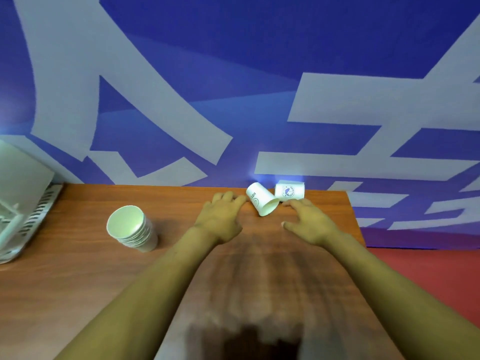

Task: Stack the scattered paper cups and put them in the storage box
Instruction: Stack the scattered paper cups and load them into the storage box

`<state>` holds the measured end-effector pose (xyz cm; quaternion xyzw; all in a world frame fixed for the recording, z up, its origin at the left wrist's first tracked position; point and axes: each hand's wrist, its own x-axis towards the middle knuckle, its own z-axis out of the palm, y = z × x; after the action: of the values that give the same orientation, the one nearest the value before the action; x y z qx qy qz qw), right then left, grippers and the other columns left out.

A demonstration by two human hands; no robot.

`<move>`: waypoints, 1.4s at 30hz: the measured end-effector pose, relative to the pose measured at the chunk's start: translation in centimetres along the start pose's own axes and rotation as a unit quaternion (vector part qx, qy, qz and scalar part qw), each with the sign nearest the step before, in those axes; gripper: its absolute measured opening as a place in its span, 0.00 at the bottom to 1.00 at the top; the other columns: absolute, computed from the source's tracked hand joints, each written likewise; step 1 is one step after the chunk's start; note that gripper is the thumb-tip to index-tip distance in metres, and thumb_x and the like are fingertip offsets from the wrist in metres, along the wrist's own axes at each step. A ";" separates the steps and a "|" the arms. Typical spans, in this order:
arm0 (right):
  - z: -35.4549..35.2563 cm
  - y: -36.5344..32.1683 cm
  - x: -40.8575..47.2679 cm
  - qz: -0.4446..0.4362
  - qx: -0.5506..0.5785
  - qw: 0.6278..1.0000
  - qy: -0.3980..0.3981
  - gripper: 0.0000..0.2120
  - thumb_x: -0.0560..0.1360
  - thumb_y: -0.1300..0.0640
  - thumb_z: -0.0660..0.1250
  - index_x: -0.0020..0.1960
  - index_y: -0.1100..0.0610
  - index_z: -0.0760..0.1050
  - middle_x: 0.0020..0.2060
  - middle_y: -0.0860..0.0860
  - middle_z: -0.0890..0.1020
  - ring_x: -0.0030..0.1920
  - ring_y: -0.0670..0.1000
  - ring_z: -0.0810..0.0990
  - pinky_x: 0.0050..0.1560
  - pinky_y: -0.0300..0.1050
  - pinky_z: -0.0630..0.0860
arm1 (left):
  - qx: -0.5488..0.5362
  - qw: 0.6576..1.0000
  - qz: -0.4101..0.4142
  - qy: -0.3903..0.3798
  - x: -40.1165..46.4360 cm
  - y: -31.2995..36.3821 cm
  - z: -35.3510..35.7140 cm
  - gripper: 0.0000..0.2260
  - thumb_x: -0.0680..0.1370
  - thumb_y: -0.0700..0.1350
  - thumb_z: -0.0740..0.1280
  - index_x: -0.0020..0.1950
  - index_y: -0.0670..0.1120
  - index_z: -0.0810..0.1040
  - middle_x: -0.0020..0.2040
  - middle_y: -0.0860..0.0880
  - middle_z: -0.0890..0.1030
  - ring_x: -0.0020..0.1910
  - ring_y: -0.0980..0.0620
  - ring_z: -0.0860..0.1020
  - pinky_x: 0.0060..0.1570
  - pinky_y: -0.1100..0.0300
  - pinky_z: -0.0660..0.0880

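Note:
A stack of several white paper cups point(132, 228) stands upright on the left part of the wooden table point(78, 281). Two single white cups lie near the table's far edge: a tipped cup point(261, 199) on its side with its mouth toward me, and a second cup point(289, 189) with a round logo just behind it to the right. My left hand point(220, 216) reaches flat, fingertips close to the tipped cup's left side. My right hand point(309, 220) is spread just right of that cup, holding nothing. The white slatted storage box point(23, 216) sits at the far left edge.
A blue wall with large white shapes point(233, 100) rises directly behind the table. The table's right edge drops to a red floor point(428, 276). A dark blurred patch lies at the table's near edge, bottom centre.

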<state>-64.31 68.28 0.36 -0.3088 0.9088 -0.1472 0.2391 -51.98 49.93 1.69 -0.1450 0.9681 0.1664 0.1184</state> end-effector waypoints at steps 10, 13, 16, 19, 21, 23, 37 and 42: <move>-0.9 5.9 8.1 -0.005 -0.072 0.997 0.037 0.31 0.73 0.51 0.67 0.73 0.50 0.60 0.69 0.50 0.64 0.63 0.57 0.68 0.59 0.52 0.72 | 0.167 0.986 0.020 -0.003 9.8 3.0 3.3 0.33 0.75 0.39 0.64 0.76 0.55 0.55 0.76 0.45 0.54 0.74 0.42 0.53 0.66 0.48 0.62; -0.6 7.0 9.8 0.000 -0.096 0.995 0.027 0.33 0.73 0.51 0.67 0.74 0.50 0.57 0.71 0.50 0.62 0.64 0.56 0.67 0.60 0.51 0.71 | 0.225 0.973 0.037 -0.022 11.8 3.3 4.6 0.34 0.76 0.39 0.65 0.77 0.55 0.52 0.77 0.43 0.49 0.76 0.41 0.49 0.69 0.45 0.59; -0.1 8.0 11.0 0.011 -0.109 0.994 0.015 0.34 0.72 0.51 0.67 0.74 0.50 0.57 0.71 0.50 0.62 0.64 0.56 0.66 0.61 0.49 0.69 | 0.258 0.964 0.061 -0.033 13.3 3.3 5.6 0.36 0.76 0.39 0.65 0.77 0.55 0.49 0.77 0.42 0.48 0.76 0.39 0.48 0.71 0.43 0.55; 0.4 8.8 11.6 0.017 -0.110 0.994 0.010 0.35 0.71 0.52 0.67 0.74 0.51 0.57 0.70 0.50 0.63 0.63 0.56 0.67 0.61 0.48 0.69 | 0.270 0.959 0.084 -0.036 14.2 3.2 6.6 0.33 0.77 0.40 0.63 0.77 0.55 0.50 0.77 0.42 0.48 0.76 0.39 0.48 0.72 0.41 0.53; 0.7 9.1 11.8 0.024 -0.111 0.993 0.012 0.33 0.71 0.53 0.67 0.73 0.51 0.59 0.67 0.50 0.65 0.62 0.55 0.67 0.58 0.48 0.70 | 0.274 0.956 0.096 -0.036 14.4 3.0 7.0 0.30 0.78 0.40 0.61 0.77 0.53 0.52 0.77 0.42 0.50 0.76 0.40 0.49 0.72 0.41 0.53; 1.0 9.3 11.7 0.038 -0.115 0.993 0.012 0.31 0.71 0.54 0.68 0.71 0.51 0.61 0.62 0.51 0.66 0.61 0.55 0.67 0.55 0.48 0.71 | 0.274 0.956 0.098 -0.033 14.4 3.0 7.3 0.27 0.79 0.40 0.60 0.76 0.51 0.54 0.76 0.43 0.54 0.76 0.40 0.50 0.72 0.41 0.52; -0.1 5.5 4.5 0.062 0.029 0.996 0.050 0.24 0.67 0.53 0.74 0.60 0.57 0.72 0.53 0.52 0.67 0.47 0.52 0.73 0.51 0.42 0.70 | -0.076 0.996 -0.029 0.027 4.3 2.3 4.5 0.33 0.71 0.54 0.69 0.72 0.52 0.60 0.65 0.51 0.68 0.61 0.45 0.72 0.54 0.52 0.72; 0.0 1.5 0.5 0.040 0.032 0.997 0.050 0.26 0.67 0.55 0.74 0.62 0.58 0.71 0.53 0.52 0.65 0.46 0.49 0.70 0.48 0.36 0.64 | -0.162 0.982 -0.050 0.088 -2.1 0.9 2.1 0.32 0.69 0.51 0.72 0.69 0.47 0.63 0.63 0.50 0.67 0.58 0.45 0.73 0.52 0.53 0.73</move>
<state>-65.40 69.09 -0.37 -0.2570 0.9261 -0.1815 0.2082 -49.94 51.96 0.54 -0.2244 0.9264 0.3019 0.0158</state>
